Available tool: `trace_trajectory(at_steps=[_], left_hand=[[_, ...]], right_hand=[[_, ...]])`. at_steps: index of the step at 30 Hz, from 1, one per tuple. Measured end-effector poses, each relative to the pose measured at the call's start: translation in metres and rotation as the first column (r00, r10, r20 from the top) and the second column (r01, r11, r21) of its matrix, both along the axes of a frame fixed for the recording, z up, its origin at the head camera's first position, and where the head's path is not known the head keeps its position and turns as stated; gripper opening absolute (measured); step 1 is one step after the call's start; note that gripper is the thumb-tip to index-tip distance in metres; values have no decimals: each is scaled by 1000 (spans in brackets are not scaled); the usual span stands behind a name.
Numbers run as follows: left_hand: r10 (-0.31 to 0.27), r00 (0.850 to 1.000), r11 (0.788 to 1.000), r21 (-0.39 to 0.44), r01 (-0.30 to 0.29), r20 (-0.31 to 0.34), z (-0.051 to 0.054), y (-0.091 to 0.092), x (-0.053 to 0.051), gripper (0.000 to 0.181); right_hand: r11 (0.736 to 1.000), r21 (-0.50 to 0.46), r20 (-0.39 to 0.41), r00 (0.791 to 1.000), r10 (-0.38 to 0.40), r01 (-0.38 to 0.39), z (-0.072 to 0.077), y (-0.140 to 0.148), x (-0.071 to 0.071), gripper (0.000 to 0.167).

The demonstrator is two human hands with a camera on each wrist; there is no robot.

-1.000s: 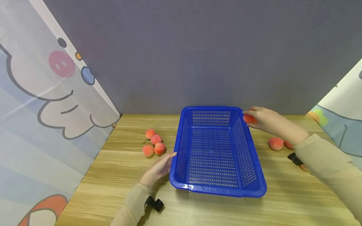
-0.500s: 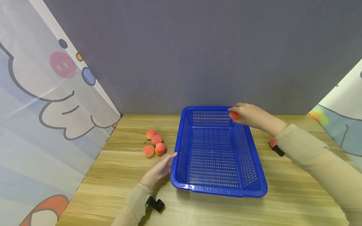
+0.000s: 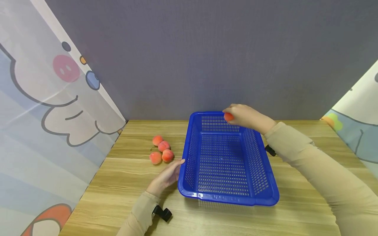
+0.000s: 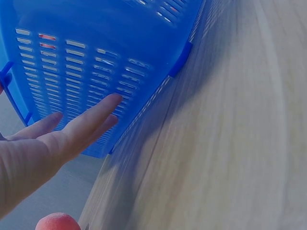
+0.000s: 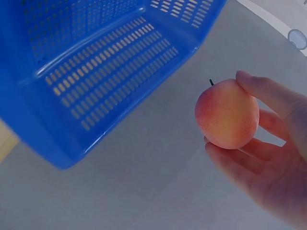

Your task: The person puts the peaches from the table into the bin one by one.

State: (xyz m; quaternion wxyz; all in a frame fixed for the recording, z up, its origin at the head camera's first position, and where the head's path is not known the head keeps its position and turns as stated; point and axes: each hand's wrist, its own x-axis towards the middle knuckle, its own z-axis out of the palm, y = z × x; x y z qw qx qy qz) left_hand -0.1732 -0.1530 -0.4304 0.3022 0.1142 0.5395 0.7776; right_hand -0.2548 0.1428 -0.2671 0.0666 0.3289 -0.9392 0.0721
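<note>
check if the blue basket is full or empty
The basket is empty: the head view shows its slotted floor bare, with a peach held in the right hand.

Your right hand (image 5: 280,175) grips round red-yellow peach (image 5: 225,116), thin dark stem (image 5: 211,82) showing on top. Slotted blue plastic basket (image 5: 53,146) fills upper left, apart from your peach. Plain grey backdrop (image 5: 144,184) behind; white sheet (image 5: 283,12), upper-right corner.

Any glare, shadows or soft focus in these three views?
Head: small glare spots on the near rim of the blue basket, soft shadow on the wooden table below it. Left wrist: broad shadow beside the basket, slight blue cast. Right wrist: peach in the right hand fairly sharp, basket's lower-left edge softer.
</note>
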Motion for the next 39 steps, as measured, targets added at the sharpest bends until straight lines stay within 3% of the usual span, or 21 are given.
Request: trace_trajectory(at_steps=[6,15,21,26,33,39], left_hand=[[0,1000,1000,-14,0,-17,-5,-1,-1,24],[-36,993,999,7,37,-110,-12,-4,-3,29],[18,999,999,-38,-20,-37,-11,-1,-3,24],[24,1000,1000,-17,-24,6,-5,0,-1,24],[29,1000,1000,-6,-29,12,-2,0,0,24],[28,999,1000,-11,-29,-15,-3,1,0,24]], right_hand=[[1000,-16,55,998,-3,4,-5,-18,-9,35],[999,-35,100,995,20,-17,-22,-50,-16,35],[997,-73,156,988,21,-10,-37,-59,-26,36],[994,-108,225,974,7,18,-50,-62,-34,37],[998,-59,245,970,-5,20,-70,-71,-39,41],[999,-32,216,976,-26,34,-83,-80,-40,40]])
